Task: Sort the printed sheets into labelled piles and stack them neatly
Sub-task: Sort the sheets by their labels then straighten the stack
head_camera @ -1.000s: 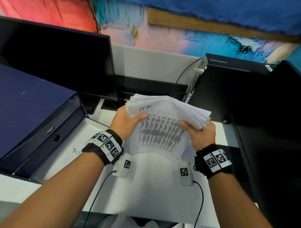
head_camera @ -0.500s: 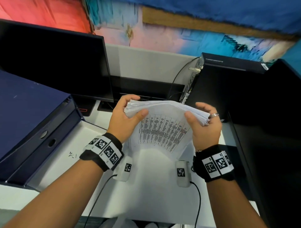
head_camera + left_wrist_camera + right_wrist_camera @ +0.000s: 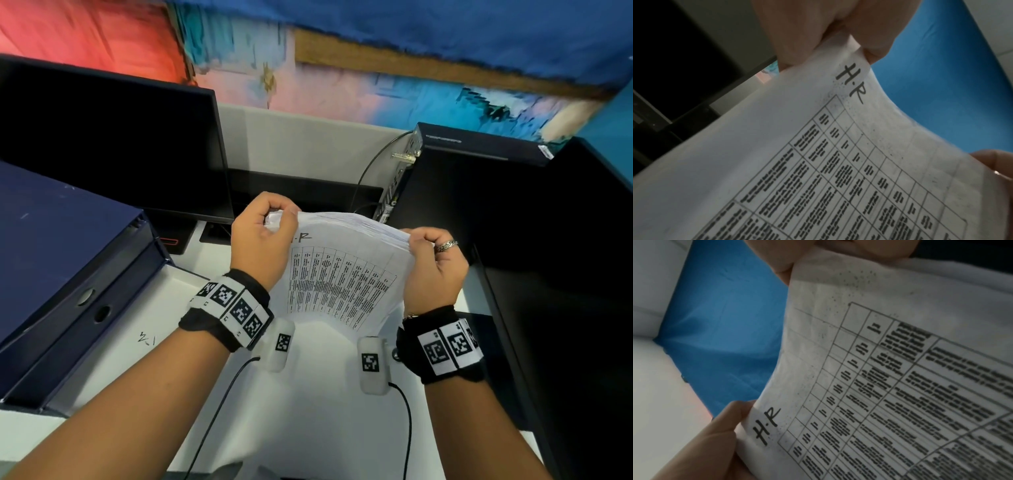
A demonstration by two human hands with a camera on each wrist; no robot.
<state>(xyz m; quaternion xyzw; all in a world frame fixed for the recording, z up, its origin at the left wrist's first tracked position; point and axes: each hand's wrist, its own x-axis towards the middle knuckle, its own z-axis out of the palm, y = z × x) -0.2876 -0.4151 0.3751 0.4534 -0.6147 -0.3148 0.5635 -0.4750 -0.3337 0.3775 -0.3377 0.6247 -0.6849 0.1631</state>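
Observation:
Both hands hold a thick stack of printed sheets (image 3: 342, 274) upright over the white desk, its lower edge near the desk top. The facing sheet (image 3: 838, 162) carries a printed table and the handwritten label "H.R" (image 3: 766, 426) at its top left. My left hand (image 3: 263, 233) grips the stack's upper left corner with fingers curled over the top edge. At the upper right corner my right hand (image 3: 431, 253), a ring on one finger, grips the stack the same way. The stack's top edge fans slightly between the hands.
Dark blue box files (image 3: 68, 274) lie at the left on a white sheet with a handwritten mark (image 3: 147, 339). A black monitor (image 3: 113, 147) stands behind; a black computer case (image 3: 479, 192) and a dark cabinet stand at the right. White desk surface (image 3: 325, 411) lies before me.
The stack has been tipped up from a slanted lie to stand on its lower edge. Both hands have shifted from its sides to its top corners, fingers curling over the upper edge.

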